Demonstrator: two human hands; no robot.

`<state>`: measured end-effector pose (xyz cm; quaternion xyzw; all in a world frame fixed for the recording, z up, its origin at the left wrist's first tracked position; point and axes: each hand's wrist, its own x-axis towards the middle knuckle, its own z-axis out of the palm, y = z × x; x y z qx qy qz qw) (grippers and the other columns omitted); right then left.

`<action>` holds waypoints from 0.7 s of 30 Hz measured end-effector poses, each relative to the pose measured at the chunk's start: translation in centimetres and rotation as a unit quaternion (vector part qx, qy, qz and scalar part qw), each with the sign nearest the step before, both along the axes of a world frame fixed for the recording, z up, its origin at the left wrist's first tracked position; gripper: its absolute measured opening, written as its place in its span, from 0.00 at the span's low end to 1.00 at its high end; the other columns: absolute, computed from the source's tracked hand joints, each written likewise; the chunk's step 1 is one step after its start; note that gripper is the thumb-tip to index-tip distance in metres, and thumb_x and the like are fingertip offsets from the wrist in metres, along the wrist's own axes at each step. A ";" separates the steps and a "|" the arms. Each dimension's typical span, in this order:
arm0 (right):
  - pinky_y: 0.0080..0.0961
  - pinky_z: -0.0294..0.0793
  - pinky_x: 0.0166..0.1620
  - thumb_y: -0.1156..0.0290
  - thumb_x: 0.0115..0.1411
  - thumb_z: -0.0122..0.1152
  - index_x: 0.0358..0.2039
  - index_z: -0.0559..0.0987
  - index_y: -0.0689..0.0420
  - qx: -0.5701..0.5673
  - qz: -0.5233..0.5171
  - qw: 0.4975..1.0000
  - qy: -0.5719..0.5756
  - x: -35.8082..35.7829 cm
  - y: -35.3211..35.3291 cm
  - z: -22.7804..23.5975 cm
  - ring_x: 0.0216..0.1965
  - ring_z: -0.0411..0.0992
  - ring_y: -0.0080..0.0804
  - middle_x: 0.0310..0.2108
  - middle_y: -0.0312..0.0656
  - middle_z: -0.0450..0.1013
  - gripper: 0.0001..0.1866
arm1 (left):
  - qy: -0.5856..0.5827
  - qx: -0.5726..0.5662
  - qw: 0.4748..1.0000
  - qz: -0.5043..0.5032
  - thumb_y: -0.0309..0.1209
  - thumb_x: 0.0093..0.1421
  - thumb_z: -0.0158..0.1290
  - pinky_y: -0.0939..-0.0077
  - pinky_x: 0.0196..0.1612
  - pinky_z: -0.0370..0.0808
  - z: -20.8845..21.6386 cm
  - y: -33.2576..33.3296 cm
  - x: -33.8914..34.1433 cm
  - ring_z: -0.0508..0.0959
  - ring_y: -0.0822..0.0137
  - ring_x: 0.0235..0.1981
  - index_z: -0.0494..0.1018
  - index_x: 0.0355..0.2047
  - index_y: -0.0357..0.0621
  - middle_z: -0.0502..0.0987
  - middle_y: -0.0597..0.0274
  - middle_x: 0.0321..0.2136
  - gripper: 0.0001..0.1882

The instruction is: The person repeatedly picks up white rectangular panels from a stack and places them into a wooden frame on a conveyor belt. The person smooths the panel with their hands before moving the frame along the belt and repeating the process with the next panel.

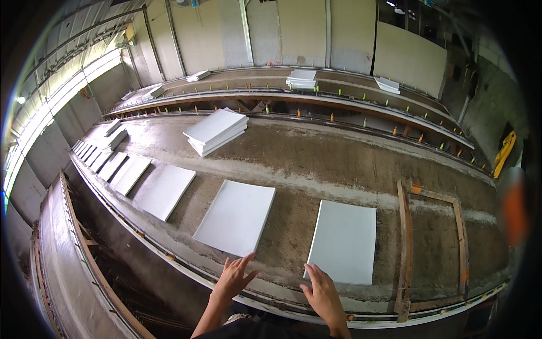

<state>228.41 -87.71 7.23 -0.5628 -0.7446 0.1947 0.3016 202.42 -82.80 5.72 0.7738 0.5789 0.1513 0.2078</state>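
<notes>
My left hand hovers at the near corner of a white rectangular sheet stack, fingers apart and nothing in them. Beside the lower left corner of another white sheet stack, my right hand has its fingers spread, also holding nothing; whether its fingertips touch the corner I cannot tell. Both stacks lie flat on a long brown, stained table. To the left, more white stacks follow in a row along the near edge.
A wooden frame lies on the table at the right. Thicker white stacks sit farther back. Behind runs another long table with pegs along its edge and white stacks. A narrower table stands at the left.
</notes>
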 end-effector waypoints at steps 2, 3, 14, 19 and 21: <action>0.37 0.64 0.53 0.68 0.56 0.57 0.57 0.59 0.58 -0.002 0.001 1.000 0.016 -2.2 0.5 0.7 0.51 0.64 0.48 0.51 0.53 0.64 0.30 | -0.027 -0.030 0.999 0.000 0.42 0.59 0.49 0.43 0.60 0.50 0.4 1.1 -2.1 0.68 0.59 0.54 0.54 0.60 0.52 0.70 0.55 0.49 0.30; 0.37 0.64 0.53 0.68 0.56 0.57 0.57 0.59 0.58 -0.014 -0.013 1.000 0.015 -3.3 0.7 1.0 0.51 0.64 0.48 0.51 0.53 0.64 0.30 | -0.033 -0.049 0.998 -0.009 0.42 0.59 0.50 0.45 0.60 0.50 1.1 1.9 -3.0 0.67 0.59 0.55 0.53 0.60 0.53 0.70 0.56 0.50 0.31; 0.36 0.61 0.56 0.66 0.56 0.57 0.54 0.65 0.57 -0.020 -0.099 0.994 -0.044 -26.5 5.6 0.4 0.56 0.59 0.48 0.56 0.52 0.59 0.25 | -0.043 0.099 0.993 -0.049 0.42 0.56 0.53 0.54 0.61 0.52 0.8 7.6 -27.9 0.57 0.56 0.60 0.62 0.55 0.49 0.64 0.57 0.54 0.28; 0.38 0.63 0.55 0.66 0.55 0.58 0.55 0.65 0.53 -0.027 0.023 0.996 -0.085 -39.8 10.4 1.0 0.56 0.59 0.50 0.59 0.51 0.54 0.26 | -0.050 0.086 0.995 -0.020 0.40 0.57 0.52 0.44 0.62 0.46 0.3 9.5 -38.9 0.58 0.58 0.60 0.61 0.56 0.51 0.64 0.60 0.54 0.27; 0.39 0.61 0.56 0.66 0.54 0.59 0.54 0.66 0.55 -0.019 0.088 0.994 -0.066 -44.1 12.2 0.4 0.57 0.57 0.51 0.58 0.51 0.55 0.26 | -0.116 0.109 0.985 -0.075 0.38 0.56 0.53 0.46 0.63 0.46 0.7 10.1 -39.7 0.59 0.60 0.60 0.63 0.55 0.52 0.65 0.61 0.54 0.26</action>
